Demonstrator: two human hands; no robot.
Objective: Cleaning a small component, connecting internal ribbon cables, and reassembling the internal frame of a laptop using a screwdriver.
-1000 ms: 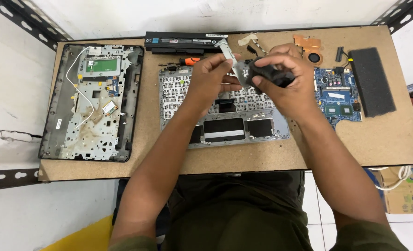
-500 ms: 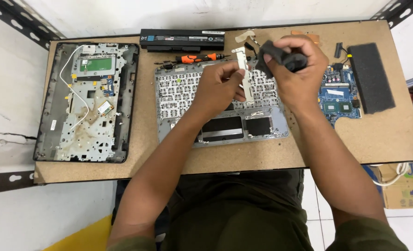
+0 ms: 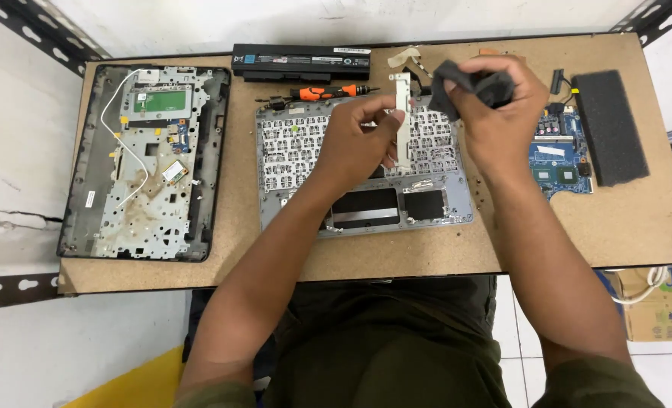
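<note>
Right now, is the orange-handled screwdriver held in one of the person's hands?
No, the orange-handled screwdriver lies on the table, while the left hand holds a thin white strip and the right hand a dark grey cloth.

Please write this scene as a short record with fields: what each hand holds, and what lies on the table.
left hand: holds a white strip upright over the keyboard frame
right hand: grips a dark cloth
table: brown board
far left: open laptop base
back edge: black battery, orange screwdriver
right: blue circuit board, black foam pad
</note>
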